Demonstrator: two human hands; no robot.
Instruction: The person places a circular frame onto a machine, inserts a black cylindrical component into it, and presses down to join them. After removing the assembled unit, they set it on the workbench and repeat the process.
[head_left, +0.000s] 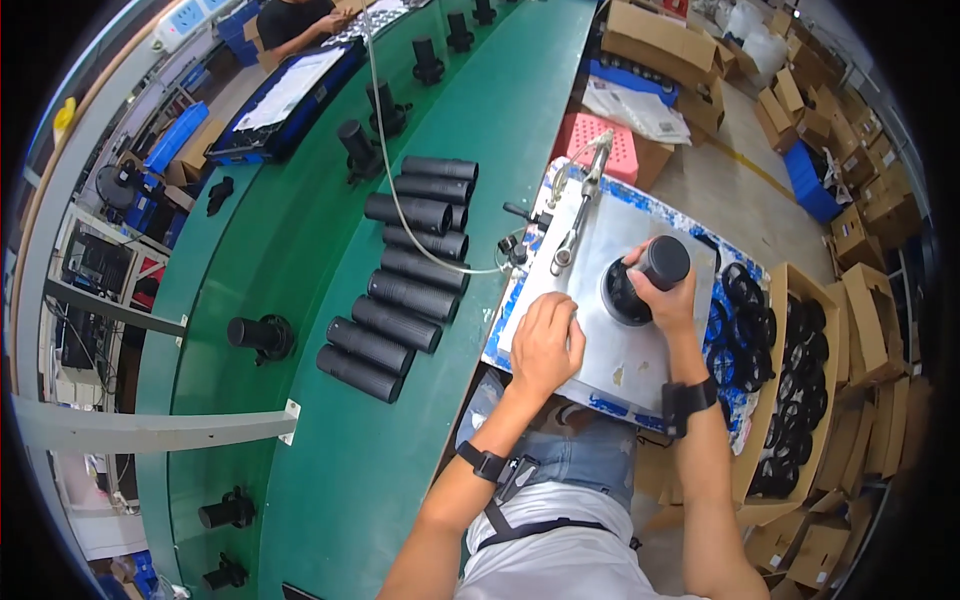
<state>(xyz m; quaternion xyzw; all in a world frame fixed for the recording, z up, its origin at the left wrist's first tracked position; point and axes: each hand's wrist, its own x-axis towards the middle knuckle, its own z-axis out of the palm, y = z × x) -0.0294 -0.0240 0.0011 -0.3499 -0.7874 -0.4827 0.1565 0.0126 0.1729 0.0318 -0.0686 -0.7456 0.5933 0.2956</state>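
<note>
1. Head view, nearest first: the left hand [545, 340] lies palm down, fingers loosely curled, on the near left part of the metal plate [640, 355]; it grips nothing that I can see.
2. Just right of it, the right hand [668, 290] is closed around a black tube [662, 262] that stands upright in a black ring [625, 300] on the plate. Thumb and fingers wrap the tube's upper part.
3. Judged from this, 1 tube is being worked on at the ring, and that step looks underway rather than finished.
4. To the right, a cardboard box [775, 330] holds many black rings [790, 400]; these look like stock not yet used.
5. Across the plate on the left, about 9 more black tubes [400, 300] lie side by side in a row on the green surface [330, 480]. Whether they are finished or waiting, I cannot tell.
6. At the plate's far end, a metal tool [585, 195] hangs on a pale hose [385, 150], clear of both hands.
7. Room: the plate's near edge sits just above the lap, and its right edge meets the box, so the right side is tight. The plate's middle and the green surface near the body are open.
8. Farther off, black fixtures [262, 335] stand well apart along the green belt, and another person [295, 20] works at its far end.
</note>
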